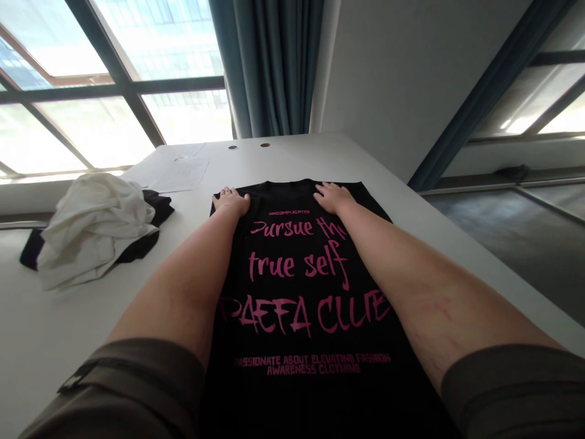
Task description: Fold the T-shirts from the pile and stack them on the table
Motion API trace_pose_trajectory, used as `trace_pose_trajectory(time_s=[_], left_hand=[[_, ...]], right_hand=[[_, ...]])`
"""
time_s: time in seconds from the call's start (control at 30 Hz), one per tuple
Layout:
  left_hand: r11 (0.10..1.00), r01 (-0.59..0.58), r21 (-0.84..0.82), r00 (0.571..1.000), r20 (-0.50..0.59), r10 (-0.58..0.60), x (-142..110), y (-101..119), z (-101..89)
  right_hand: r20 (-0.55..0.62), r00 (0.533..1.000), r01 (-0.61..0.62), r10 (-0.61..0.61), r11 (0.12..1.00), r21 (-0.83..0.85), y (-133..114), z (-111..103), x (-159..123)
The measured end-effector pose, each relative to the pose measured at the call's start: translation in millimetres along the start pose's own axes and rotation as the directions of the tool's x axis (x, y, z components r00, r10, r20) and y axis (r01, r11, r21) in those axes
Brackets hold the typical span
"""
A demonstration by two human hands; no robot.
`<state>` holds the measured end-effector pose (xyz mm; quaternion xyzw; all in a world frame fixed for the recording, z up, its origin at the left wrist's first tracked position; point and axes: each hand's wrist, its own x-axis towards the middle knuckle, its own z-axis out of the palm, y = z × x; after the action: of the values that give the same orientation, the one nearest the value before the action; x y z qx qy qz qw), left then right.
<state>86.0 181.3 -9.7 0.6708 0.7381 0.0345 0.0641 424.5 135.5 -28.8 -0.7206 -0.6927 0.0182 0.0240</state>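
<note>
A black T-shirt (292, 280) with pink lettering lies spread out in front of me, its neckline at the far end. My left hand (231, 201) rests flat on its far left shoulder, fingers spread. On the far right shoulder lies my right hand (334, 197), also flat with its fingers apart. Both forearms reach along the shirt's sides and cover parts of the print. The shirt's near end runs out of the bottom of the view.
A white table (365, 164) carries the shirt. To the left sits a crumpled heap of white cloth (95, 225) on black cloth (158, 207). Sheets of paper (176, 171) lie behind it. A blue curtain (274, 67) hangs at the far edge, beside windows (178, 42).
</note>
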Motion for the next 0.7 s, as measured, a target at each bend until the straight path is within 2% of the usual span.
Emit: trace_pose_trajectory(time_s=[0.1,0.17,0.3,0.37,0.47,0.57,0.7], left_hand=[[0.994,0.052,-0.094,0.995,-0.081,-0.059,-2,-6,0.2],[0.987,0.081,-0.138,0.991,-0.098,-0.095,-1,-13,-3.8],[0.991,0.093,-0.097,0.989,-0.105,-0.103,10,-44,-23.3],[0.992,0.116,-0.059,0.989,-0.090,-0.121,18,-63,-34.3],[0.991,0.132,-0.001,0.991,-0.001,-0.132,27,-84,-42.2],[0.997,0.073,-0.026,0.995,0.073,-0.071,27,-88,-38.3],[0.984,0.034,-0.172,0.998,-0.047,-0.043,22,-81,-30.4]], right_hand=[[-0.005,1.000,0.000,0.000,1.000,0.009,0,-1,-2],[-0.013,1.000,-0.002,0.002,1.000,0.015,0,-2,-3],[-0.024,1.000,0.010,-0.009,0.999,0.031,0,-3,-5],[-0.024,1.000,0.015,-0.014,0.999,0.040,1,-4,-5],[-0.025,0.999,0.028,-0.027,0.998,0.053,4,-4,-3],[-0.038,0.998,0.046,-0.044,0.997,0.061,8,-3,-1],[-0.043,0.997,0.059,-0.057,0.997,0.051,10,-2,2]])
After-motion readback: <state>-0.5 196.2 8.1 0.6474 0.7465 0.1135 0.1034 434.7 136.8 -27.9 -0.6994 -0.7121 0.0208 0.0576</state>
